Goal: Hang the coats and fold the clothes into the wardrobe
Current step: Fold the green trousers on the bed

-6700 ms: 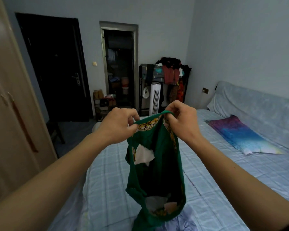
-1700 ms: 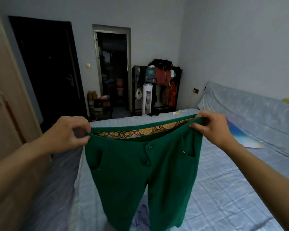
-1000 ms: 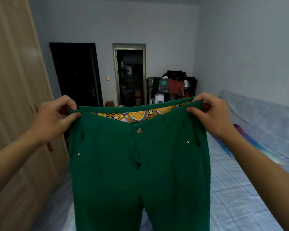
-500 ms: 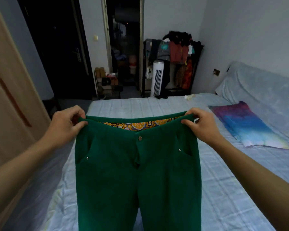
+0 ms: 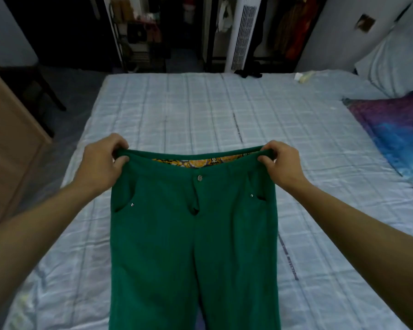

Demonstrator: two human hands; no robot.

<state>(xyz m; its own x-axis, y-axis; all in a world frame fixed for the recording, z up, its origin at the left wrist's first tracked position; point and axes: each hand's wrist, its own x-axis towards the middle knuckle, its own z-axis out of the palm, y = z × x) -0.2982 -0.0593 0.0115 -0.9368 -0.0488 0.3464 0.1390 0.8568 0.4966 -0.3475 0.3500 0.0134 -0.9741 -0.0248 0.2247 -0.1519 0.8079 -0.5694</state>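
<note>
- Head view: left hand (image 5: pixel 100 164) and right hand (image 5: pixel 283 166) each pinch one end of the waistband (image 5: pixel 167 156) of the green trousers (image 5: pixel 193 246), fingers (image 5: pixel 112 140) curled over its edge.
- The trousers hang front-out over the bed (image 5: pixel 200 108), legs leaving frame below.
- To fold well: probably keep the waistband level, lay it flat, then bring one leg onto the other.
- Count: one pair of trousers, two hands, one waist button (image 5: pixel 200 178), two pocket rivets (image 5: pixel 132 205), one pillow (image 5: pixel 396 132).
</note>
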